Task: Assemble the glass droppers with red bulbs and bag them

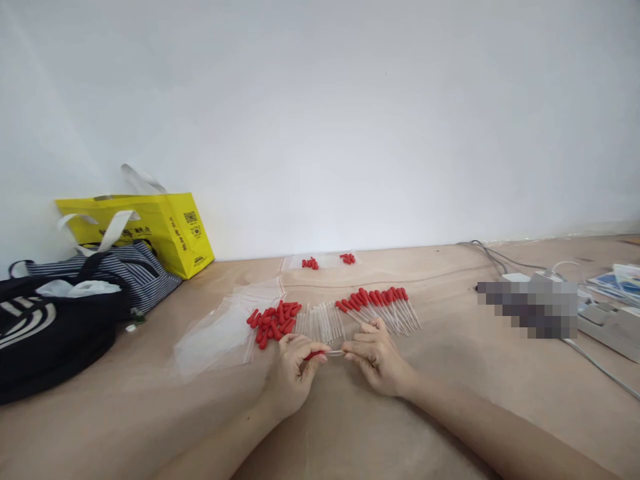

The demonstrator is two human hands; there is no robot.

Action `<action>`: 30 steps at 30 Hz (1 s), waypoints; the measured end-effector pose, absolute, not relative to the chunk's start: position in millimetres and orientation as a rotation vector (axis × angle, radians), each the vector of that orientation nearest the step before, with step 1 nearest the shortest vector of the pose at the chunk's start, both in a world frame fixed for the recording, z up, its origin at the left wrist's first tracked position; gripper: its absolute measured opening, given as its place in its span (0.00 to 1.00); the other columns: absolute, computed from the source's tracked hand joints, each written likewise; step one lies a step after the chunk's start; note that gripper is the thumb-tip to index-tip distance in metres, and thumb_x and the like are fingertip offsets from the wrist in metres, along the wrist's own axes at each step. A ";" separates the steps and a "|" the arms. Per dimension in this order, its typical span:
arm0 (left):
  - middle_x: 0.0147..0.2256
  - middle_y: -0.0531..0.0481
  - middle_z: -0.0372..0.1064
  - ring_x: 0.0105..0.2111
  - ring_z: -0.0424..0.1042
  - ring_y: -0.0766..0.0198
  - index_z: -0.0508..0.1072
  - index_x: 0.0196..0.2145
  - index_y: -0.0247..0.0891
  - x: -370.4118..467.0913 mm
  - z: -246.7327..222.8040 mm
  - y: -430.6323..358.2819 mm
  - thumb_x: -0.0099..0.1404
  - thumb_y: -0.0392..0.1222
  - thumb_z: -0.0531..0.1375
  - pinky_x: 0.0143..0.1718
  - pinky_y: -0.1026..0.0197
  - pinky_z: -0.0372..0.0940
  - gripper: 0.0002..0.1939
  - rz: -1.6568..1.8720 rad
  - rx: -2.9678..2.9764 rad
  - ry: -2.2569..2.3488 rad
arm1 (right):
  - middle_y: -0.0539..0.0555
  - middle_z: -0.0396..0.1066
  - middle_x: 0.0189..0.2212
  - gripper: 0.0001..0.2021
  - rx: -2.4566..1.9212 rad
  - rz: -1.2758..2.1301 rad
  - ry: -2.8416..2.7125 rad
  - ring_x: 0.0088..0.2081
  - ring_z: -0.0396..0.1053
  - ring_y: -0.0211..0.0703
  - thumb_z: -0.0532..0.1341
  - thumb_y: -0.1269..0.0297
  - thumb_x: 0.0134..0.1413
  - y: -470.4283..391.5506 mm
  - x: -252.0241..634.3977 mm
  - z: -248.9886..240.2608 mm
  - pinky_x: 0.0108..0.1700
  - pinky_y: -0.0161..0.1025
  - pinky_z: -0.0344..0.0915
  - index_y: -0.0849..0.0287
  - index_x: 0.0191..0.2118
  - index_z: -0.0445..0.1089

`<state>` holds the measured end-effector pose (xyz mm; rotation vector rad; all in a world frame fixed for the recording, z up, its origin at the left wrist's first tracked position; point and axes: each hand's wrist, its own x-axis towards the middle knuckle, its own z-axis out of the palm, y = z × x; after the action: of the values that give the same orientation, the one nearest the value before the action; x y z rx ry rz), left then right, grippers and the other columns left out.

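Grasping a red bulb point(314, 355) in left hand point(295, 368) and a clear tube point(335, 353) in right hand point(377, 360), end to end between pinched fingertips, likely to steady both in line. Within short reach, probably on purpose: spare bulbs point(274, 325) just beyond left fingers, bare tubes point(320, 322) straight ahead, capped tubes point(384, 300) beyond right fingers. Well left of the fingers, yellow bag point(150, 213) with QR code point(190, 217), print point(125, 233) too small to read; further left, black bag point(65, 343) showing "IN" point(19, 307)
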<state>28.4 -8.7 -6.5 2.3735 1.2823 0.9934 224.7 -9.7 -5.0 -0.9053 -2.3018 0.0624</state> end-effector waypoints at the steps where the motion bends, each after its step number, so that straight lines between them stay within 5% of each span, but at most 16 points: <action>1: 0.25 0.52 0.71 0.29 0.66 0.61 0.72 0.31 0.44 28.2 -7.5 -9.0 0.60 0.47 0.51 0.46 0.52 0.50 0.12 0.983 2.390 1.268 | 0.49 0.63 0.18 0.12 -0.906 0.059 -2.304 0.27 0.56 0.37 0.48 0.67 0.55 -10.1 224.2 -4.3 0.35 0.39 0.45 0.58 0.29 0.68; 22: 0.22 0.53 0.69 0.27 0.67 0.63 0.74 0.33 0.46 28.2 -7.8 -3.3 0.58 0.46 0.54 0.49 0.48 0.47 0.10 0.871 2.384 1.236 | 0.48 0.66 0.19 0.17 -0.988 0.251 -2.309 0.27 0.58 0.37 0.45 0.62 0.59 -5.9 218.2 -4.7 0.34 0.37 0.48 0.56 0.27 0.68; 30: 0.38 0.49 0.70 0.41 0.64 0.55 0.65 0.47 0.47 13.6 2.3 4.1 0.53 0.50 0.58 0.48 0.48 0.46 0.22 0.910 2.445 1.344 | 0.50 0.68 0.25 0.10 -1.068 -0.027 -2.345 0.31 0.58 0.40 0.52 0.65 0.54 -2.8 223.4 0.7 0.35 0.39 0.45 0.53 0.30 0.70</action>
<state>13.6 4.1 2.3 2.4455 1.3436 0.9097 223.4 -2.8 0.7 -1.0676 -2.3455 -0.0272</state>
